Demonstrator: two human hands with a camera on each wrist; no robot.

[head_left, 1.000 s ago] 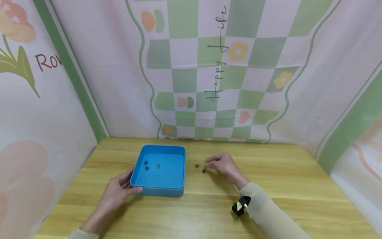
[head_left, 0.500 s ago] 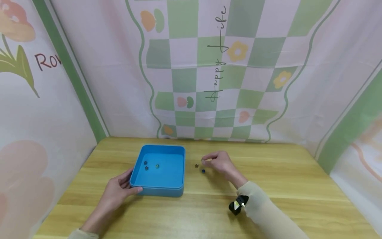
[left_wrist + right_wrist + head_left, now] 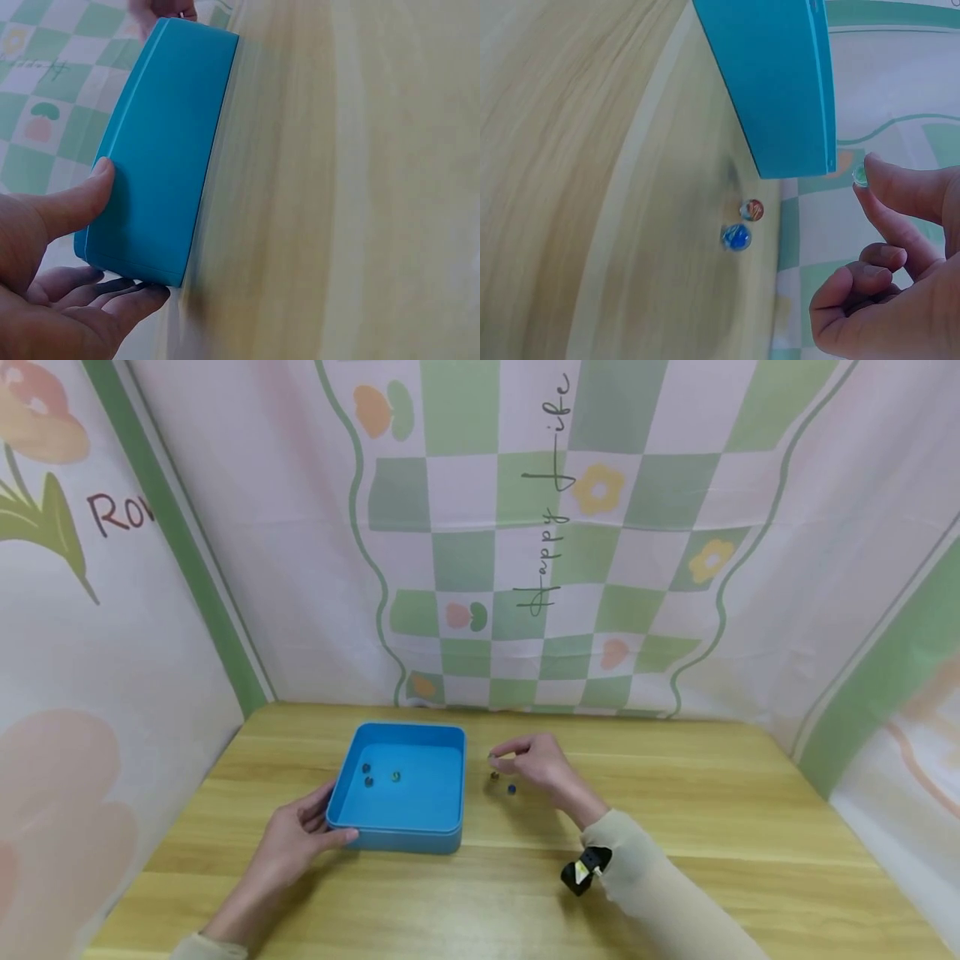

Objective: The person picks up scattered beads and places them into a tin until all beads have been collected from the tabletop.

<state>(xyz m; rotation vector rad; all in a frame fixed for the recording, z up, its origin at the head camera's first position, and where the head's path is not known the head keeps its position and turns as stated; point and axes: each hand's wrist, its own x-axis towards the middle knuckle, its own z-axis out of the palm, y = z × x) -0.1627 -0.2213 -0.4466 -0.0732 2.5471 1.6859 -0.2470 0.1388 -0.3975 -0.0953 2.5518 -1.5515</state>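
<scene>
A clear marble with a green tint (image 3: 860,175) is pinched between the thumb and forefinger of my right hand (image 3: 542,766), raised above the table just right of the box. Below that hand lie a brown marble (image 3: 752,209) and a blue marble (image 3: 736,237), side by side on the wood. My left hand (image 3: 294,837) grips the near left corner of a square blue box (image 3: 408,841), thumb on the front wall and fingers at the left side. Inside the box are two dark marbles (image 3: 366,768) and a yellow-green marble (image 3: 396,776).
The box stands on a wooden table (image 3: 480,902). Behind the table's far edge hangs a patterned curtain (image 3: 465,560), with more cloth at both sides. A small black camera (image 3: 581,871) sits at the right wrist.
My right hand has moved left with the pinched marble, from beyond the blue marble to above the brown one. The left hand and the box have stayed put.
</scene>
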